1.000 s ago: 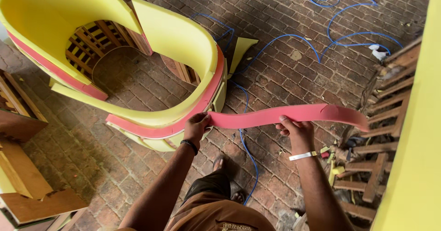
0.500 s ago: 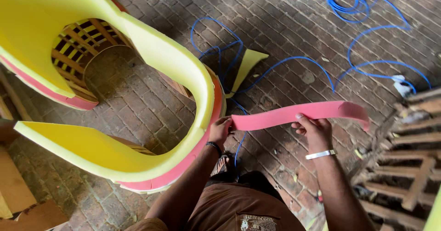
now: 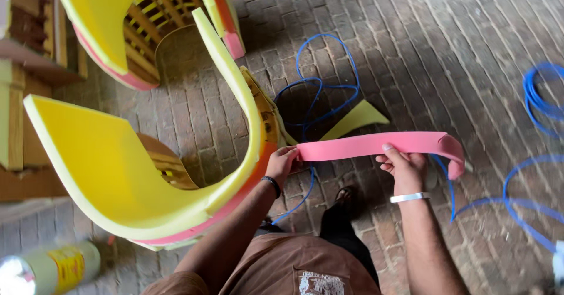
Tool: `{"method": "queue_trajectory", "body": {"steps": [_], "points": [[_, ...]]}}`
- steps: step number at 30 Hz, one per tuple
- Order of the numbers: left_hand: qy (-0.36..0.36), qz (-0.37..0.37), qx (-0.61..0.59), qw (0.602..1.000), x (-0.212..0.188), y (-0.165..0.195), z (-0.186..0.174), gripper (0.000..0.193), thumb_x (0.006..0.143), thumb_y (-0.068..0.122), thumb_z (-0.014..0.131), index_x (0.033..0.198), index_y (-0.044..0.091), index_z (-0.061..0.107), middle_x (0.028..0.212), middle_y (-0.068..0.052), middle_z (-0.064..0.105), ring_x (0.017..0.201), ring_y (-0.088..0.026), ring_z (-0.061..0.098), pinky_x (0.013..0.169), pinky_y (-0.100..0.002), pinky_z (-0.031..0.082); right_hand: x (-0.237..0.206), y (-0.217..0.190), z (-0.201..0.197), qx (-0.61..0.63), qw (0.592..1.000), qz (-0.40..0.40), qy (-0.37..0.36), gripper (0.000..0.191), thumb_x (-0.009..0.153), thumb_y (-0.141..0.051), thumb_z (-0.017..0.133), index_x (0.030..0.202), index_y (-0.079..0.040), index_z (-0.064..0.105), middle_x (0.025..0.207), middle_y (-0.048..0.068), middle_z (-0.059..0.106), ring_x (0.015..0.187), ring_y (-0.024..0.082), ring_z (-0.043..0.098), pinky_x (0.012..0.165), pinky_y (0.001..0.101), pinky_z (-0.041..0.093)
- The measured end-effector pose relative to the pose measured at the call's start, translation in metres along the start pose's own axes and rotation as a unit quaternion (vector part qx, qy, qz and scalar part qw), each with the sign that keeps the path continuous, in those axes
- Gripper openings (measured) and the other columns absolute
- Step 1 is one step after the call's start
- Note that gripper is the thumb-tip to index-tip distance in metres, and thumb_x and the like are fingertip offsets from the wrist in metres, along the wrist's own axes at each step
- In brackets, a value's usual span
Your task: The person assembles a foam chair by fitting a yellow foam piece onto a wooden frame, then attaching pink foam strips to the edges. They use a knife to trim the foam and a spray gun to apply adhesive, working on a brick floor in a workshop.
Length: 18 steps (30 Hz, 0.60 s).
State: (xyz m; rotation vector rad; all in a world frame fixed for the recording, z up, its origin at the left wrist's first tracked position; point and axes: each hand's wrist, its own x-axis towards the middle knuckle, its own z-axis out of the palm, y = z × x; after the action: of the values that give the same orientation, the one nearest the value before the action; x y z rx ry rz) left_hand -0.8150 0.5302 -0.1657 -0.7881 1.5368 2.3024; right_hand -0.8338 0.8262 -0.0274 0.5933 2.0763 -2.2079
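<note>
Pink foam strip [image 3: 376,145], far end curled under

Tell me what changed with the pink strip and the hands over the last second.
Little changed: the camera tipped further down, and the pink foam strip now curls down at its free end. Left hand still pins it against the yellow foam chair shell; right hand still supports it.

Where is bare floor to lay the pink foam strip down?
Bare brick floor lies at the upper right, between the looped blue hose and the blue hose coil. It is crowded around the curved yellow foam chair shell, where the left hand and right hand hold the long pink foam strip.
</note>
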Motion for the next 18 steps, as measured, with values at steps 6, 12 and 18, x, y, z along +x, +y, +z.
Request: {"method": "queue_trajectory", "body": {"steps": [6, 12, 18], "points": [[0.092, -0.01, 0.026, 0.995, 0.033, 0.031, 0.086, 0.027, 0.099, 0.022, 0.061, 0.119, 0.009, 0.073, 0.086, 0.002, 0.071, 0.074, -0.008, 0.065, 0.066, -0.026, 0.054, 0.11, -0.043, -0.034, -0.066, 0.99, 0.009, -0.12, 0.017, 0.091, -0.013, 0.073, 0.106, -0.005, 0.07, 0.087, 0.002, 0.073, 0.072, 0.012, 0.07, 0.059, 0.0239, 0.053], [0.095, -0.004, 0.011, 0.995, 0.038, 0.05, 0.161, 0.028, 0.099, 0.024, 0.058, 0.12, 0.012, 0.072, 0.091, 0.002, 0.075, 0.077, -0.008, 0.07, 0.071, -0.025, 0.055, 0.174, -0.061, -0.076, -0.049, 0.984, 0.01, -0.173, 0.016, 0.093, -0.016, 0.073, 0.106, -0.006, 0.07, 0.089, 0.003, 0.074, 0.074, 0.011, 0.07, 0.061, 0.024, 0.052], [0.047, 0.005, 0.039, 0.998, 0.084, 0.048, 0.212, 0.028, 0.098, 0.023, 0.061, 0.12, 0.011, 0.074, 0.088, 0.002, 0.073, 0.075, -0.009, 0.067, 0.069, -0.027, 0.056, 0.189, -0.066, -0.131, -0.021, 0.995, -0.007, -0.094, 0.016, 0.091, -0.014, 0.075, 0.106, -0.007, 0.071, 0.091, 0.002, 0.074, 0.073, 0.012, 0.07, 0.06, 0.0243, 0.052]]}}
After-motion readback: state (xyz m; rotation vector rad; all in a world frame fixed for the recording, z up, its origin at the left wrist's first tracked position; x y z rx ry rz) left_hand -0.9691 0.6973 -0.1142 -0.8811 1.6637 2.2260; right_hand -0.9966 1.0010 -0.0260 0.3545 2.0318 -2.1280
